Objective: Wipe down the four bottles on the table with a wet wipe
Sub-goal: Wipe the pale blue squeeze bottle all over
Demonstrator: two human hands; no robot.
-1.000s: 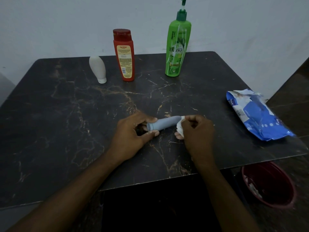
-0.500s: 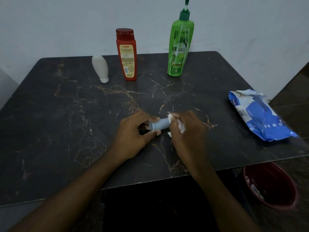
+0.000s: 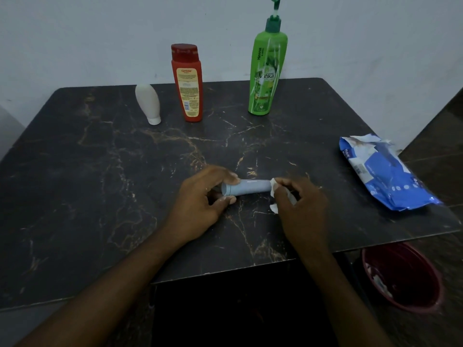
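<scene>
- Head view: the small blue bottle (image 3: pixel 248 187) lies on its side near the front middle of the table (image 3: pixel 100 184). The left hand (image 3: pixel 200 199) pinches its cap end between thumb and fingers.
- The right hand (image 3: pixel 303 209) curls round the wet wipe (image 3: pixel 274 194) at the bottle's other end. Its fingertips are dim, but they seem to pinch the wipe.
- Risk: a hard drag of the wipe could pull the round bottle out of that light pinch and set it rolling.
- The tall green bottle (image 3: pixel 265 76) stands at the back and could topple if knocked.

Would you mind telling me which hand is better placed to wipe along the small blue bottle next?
The right hand, I'd say: it holds the wet wipe at one end of the blue bottle, while the left hand pinches the other end and steadies it.
</scene>
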